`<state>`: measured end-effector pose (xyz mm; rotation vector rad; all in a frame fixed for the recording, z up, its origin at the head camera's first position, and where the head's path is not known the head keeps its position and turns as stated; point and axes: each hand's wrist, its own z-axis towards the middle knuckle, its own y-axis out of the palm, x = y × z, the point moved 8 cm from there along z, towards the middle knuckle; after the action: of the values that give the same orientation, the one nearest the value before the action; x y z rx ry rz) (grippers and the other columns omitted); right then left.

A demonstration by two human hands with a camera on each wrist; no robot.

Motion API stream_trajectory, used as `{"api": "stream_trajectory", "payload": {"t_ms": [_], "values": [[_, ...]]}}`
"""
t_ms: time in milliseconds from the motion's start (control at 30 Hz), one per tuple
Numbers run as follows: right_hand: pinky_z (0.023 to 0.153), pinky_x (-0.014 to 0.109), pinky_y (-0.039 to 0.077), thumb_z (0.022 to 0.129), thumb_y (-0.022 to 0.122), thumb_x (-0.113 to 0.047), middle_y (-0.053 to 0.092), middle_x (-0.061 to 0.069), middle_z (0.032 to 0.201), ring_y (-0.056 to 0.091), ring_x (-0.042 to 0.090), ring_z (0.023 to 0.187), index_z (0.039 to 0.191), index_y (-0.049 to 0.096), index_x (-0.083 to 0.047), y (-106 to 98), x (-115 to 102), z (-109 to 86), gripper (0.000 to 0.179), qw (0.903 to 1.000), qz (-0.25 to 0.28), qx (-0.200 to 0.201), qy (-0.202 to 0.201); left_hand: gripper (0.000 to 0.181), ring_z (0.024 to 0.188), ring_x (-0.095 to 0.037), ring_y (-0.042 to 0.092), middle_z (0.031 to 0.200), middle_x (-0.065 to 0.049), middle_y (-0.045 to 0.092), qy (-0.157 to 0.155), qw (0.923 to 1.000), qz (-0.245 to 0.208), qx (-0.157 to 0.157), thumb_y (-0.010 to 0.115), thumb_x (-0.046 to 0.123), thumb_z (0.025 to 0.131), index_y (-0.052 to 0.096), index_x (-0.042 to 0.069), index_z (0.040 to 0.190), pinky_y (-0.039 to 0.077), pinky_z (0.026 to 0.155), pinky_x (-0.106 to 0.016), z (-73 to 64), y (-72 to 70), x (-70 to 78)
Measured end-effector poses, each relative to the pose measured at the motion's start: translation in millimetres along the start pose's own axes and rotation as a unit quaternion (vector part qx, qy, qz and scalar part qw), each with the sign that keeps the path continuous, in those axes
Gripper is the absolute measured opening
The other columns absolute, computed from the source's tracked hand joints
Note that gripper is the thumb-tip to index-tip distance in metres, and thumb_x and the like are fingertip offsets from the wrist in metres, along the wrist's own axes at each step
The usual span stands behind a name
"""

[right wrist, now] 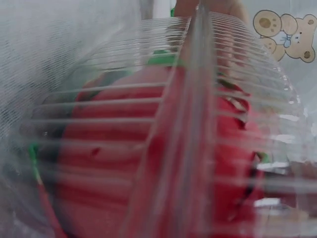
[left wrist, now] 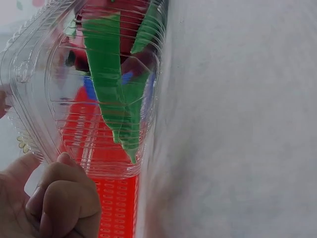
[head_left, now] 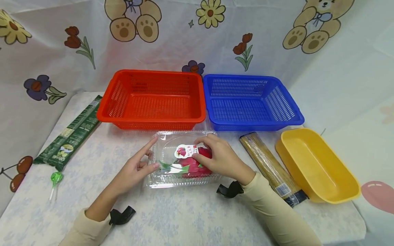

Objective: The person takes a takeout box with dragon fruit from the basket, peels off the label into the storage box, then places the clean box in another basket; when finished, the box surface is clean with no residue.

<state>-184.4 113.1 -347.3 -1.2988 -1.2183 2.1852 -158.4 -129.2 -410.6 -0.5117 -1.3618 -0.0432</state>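
A clear plastic clamshell box [head_left: 166, 147] lies closed in front of the baskets. Inside shows a red fruit [head_left: 197, 167] with green leaf-like tips, resembling a dragon fruit. On the lid is a white label [head_left: 181, 151] with a fruit picture. My left hand [head_left: 135, 167] grips the box's left rim, thumb on the near part and index finger stretched to the far corner; the left wrist view shows its other fingers curled at the rim. My right hand [head_left: 220, 155] lies over the lid's right side, bent thumb and index fingertip beside the label's right end.
A red basket [head_left: 150, 125] and a blue basket [head_left: 258, 127] stand behind the box. To the right are a pack of dry noodles [head_left: 271, 164] and a yellow bin [head_left: 292, 160]. A green packet [head_left: 74, 133] and a green lollipop [head_left: 56, 177] lie at left.
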Motion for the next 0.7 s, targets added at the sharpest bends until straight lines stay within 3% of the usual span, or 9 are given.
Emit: {"api": "stream_trajectory", "payload": {"t_ms": [267, 433, 567, 700], "values": [[0.065, 0.034, 0.043, 0.091, 0.079, -0.029, 0.064, -0.002, 0.103, 0.052, 0.018, 0.077, 0.112, 0.069, -0.015, 1.3, 0.6, 1.1, 0.027, 0.9999, 0.008, -0.003, 0.012, 0.079, 0.051, -0.003, 0.029, 0.116, -0.016, 0.047, 0.016, 0.9999, -0.001, 0.002, 0.068, 0.011, 0.098, 0.027, 0.032, 0.163, 0.031, 0.044, -0.026, -0.7, 1.3, 5.1], [0.063, 0.034, 0.041, 0.090, 0.079, -0.028, 0.060, -0.003, 0.093, 0.050, 0.015, 0.073, 0.109, 0.068, -0.017, 1.4, 0.4, 1.5, 0.025, 0.9999, 0.008, -0.002, 0.014, 0.079, 0.051, -0.004, 0.029, 0.114, -0.018, 0.046, 0.025, 0.9997, -0.003, 0.002, 0.067, 0.010, 0.099, 0.027, 0.031, 0.163, 0.030, 0.044, -0.026, -0.1, 1.7, 6.5], [0.063, 0.032, 0.041, 0.090, 0.079, -0.026, 0.054, -0.004, 0.085, 0.049, 0.013, 0.073, 0.106, 0.067, -0.018, 2.5, -1.2, 1.0, 0.021, 1.0000, 0.007, 0.001, 0.005, 0.079, 0.051, -0.003, 0.028, 0.113, -0.016, 0.046, 0.022, 0.9997, 0.002, 0.004, 0.068, 0.011, 0.098, 0.027, 0.031, 0.163, 0.030, 0.044, -0.026, -0.3, 1.9, 5.3], [0.066, 0.031, 0.043, 0.091, 0.077, -0.024, 0.056, -0.005, 0.089, 0.049, 0.012, 0.075, 0.107, 0.066, -0.018, 4.2, -6.0, 0.0, 0.021, 0.9998, 0.015, 0.010, -0.013, 0.079, 0.051, -0.002, 0.028, 0.113, -0.016, 0.047, 0.019, 0.9998, 0.008, 0.006, 0.068, 0.011, 0.098, 0.027, 0.031, 0.163, 0.031, 0.044, -0.026, -1.1, 1.1, 4.5]]}}
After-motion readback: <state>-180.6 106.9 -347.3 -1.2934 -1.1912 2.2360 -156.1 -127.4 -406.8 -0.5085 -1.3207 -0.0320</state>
